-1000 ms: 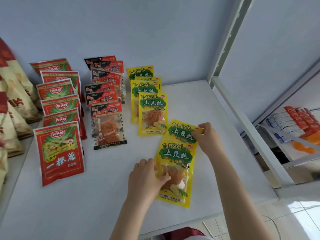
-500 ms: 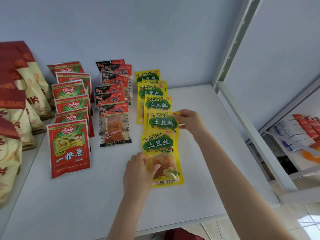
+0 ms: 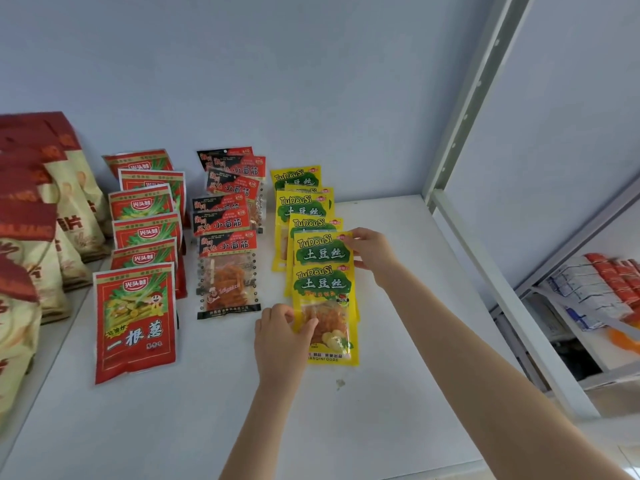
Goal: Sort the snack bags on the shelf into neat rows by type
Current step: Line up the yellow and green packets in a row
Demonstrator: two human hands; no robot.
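On the white shelf (image 3: 398,393), a row of red foil snack bags (image 3: 135,320) lies left of a row of black-and-red clear-windowed bags (image 3: 228,271). Further right, the left hand (image 3: 280,337) pinches the front yellow plastic bag (image 3: 325,306) at its left edge with curled fingers (image 3: 277,313). The right hand (image 3: 372,252) grips the top right corner of the overlapped yellow bag (image 3: 322,249) behind it.

Yellow bags (image 3: 322,251) read "TuDouSi 土豆丝", black-and-red bags (image 3: 228,244) "小面筋", the front red bag (image 3: 135,323) "一根葱".

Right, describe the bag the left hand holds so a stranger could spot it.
On the white shelf, find the rightmost row, the yellow bags. Take the front yellow bag, nearest the edge. No other bag overlaps it, so its window shows.
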